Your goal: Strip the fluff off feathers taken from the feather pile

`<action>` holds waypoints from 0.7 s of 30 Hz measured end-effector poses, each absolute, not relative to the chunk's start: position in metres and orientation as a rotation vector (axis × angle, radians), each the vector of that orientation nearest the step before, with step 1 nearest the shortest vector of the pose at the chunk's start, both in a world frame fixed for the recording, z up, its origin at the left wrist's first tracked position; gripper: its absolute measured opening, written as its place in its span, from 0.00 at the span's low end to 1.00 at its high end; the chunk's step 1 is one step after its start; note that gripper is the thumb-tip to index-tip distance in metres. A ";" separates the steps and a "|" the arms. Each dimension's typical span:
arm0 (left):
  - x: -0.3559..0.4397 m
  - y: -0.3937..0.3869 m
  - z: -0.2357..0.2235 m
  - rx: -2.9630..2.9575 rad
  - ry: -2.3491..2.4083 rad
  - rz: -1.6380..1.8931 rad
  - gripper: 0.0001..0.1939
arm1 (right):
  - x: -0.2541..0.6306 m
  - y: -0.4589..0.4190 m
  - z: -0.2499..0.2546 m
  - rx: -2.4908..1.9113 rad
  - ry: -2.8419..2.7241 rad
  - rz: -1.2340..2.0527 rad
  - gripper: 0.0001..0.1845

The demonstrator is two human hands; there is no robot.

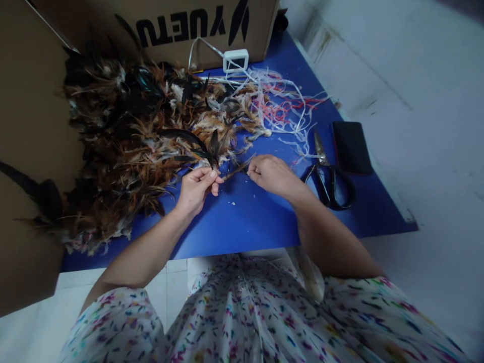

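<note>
My left hand pinches a small bunch of dark feathers between thumb and fingers, with the tips fanning upward. My right hand is just to its right, fingers curled closed; whatever they hold is hidden. A thin brown feather slants across the gap between both hands, its upper end close to my right fingers. Behind and left of my left hand spreads a large heap of brown and black feathers. Black-handled scissors lie to the right of my right hand, partly beside my forearm.
A tangle of white and red ribbon strands lies at the back of the blue table. A small white device stands against a printed cardboard box. At the right edge lies a black phone-like slab. More cardboard walls the left.
</note>
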State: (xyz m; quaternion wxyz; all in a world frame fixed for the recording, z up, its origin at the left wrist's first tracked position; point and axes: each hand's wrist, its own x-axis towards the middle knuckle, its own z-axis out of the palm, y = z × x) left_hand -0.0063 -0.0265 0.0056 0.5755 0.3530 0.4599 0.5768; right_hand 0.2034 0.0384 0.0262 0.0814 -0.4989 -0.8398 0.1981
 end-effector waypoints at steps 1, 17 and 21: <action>-0.006 -0.026 0.005 0.822 1.076 1.353 0.19 | 0.204 0.038 0.027 -1.491 -2.502 0.572 0.08; -0.007 -0.027 0.004 0.798 1.032 1.348 0.18 | 0.183 0.030 0.019 -1.277 -2.711 0.200 0.09; -0.007 -0.026 0.004 0.800 1.038 1.357 0.19 | 0.178 0.028 0.018 -1.270 -2.754 0.121 0.12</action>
